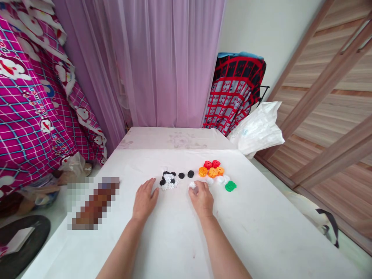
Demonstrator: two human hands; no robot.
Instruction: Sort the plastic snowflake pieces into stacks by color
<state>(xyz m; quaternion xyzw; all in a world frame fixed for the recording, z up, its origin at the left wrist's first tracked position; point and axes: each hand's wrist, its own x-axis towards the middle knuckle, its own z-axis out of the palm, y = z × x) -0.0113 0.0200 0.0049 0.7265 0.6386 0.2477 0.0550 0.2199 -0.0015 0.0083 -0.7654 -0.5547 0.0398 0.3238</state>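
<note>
My left hand (145, 198) lies on the white-covered table with its fingers extended, thumb apart, holding nothing. Just to its right is a panda-like arrangement (168, 181) of small white and black round pieces that look crocheted. My right hand (201, 198) has its thumb and fingers closed on a white round piece (192, 185), partly hidden by the fingers. Beyond the hands lie two black round pieces (190, 174). Red pieces (215, 164), orange pieces (213, 173), white pieces (223, 179) and a green piece (230, 186) sit to the right.
A pixelated patch (95, 203) covers something at the table's left side. A white bag (257, 130) stands by the far right corner. Purple curtains (168, 62) hang behind the table, and wooden wardrobe doors (328, 97) are on the right.
</note>
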